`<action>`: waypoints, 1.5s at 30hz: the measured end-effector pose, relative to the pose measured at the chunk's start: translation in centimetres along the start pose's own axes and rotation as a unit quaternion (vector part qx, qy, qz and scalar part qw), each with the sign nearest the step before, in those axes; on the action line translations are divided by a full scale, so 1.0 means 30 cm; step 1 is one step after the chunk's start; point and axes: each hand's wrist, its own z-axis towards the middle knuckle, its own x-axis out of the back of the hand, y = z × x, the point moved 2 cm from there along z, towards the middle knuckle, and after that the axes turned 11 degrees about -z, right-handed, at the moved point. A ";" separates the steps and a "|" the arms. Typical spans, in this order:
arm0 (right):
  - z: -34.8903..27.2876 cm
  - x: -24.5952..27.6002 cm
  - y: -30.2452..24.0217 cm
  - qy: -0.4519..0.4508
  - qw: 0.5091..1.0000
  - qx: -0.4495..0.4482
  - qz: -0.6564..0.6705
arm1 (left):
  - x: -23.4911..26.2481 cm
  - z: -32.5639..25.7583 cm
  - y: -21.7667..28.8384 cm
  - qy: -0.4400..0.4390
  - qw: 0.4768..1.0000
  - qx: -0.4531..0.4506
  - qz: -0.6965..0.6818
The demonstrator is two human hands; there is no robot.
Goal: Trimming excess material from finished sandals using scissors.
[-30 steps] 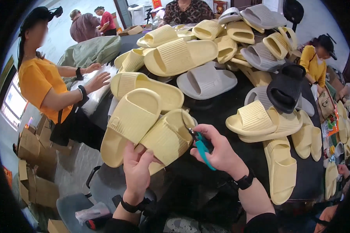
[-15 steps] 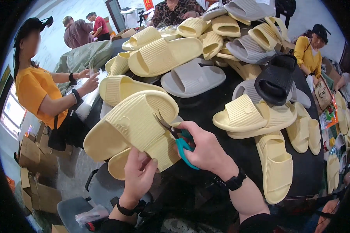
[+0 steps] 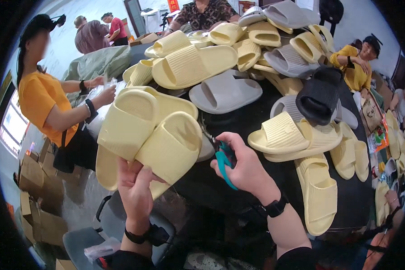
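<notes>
Holding pale yellow foam slide sandals [image 3: 153,139] w/ my left hand [image 3: 135,189]; right hand [image 3: 243,164] grips teal-handled snips [image 3: 222,159] beside them — slip could nick foam.

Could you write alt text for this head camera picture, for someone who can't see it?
A person's left hand holds a pair of pale yellow slides while the right hand grips teal-handled snips beside them. Behind, a dark table is heaped with yellow, grey and black slides, with other workers around it.
</notes>
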 end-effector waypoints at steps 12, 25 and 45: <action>-0.003 -0.028 0.012 -0.031 0.989 0.084 -0.116 | 0.034 -0.004 -0.044 0.018 0.999 -0.010 0.028; -0.002 -0.022 0.082 0.079 0.994 -0.051 0.050 | -0.072 -0.025 -0.061 -0.055 0.992 0.094 -0.067; 0.014 0.152 0.087 0.264 0.963 -0.046 0.006 | 0.258 0.002 -0.071 -0.123 0.826 -0.128 0.535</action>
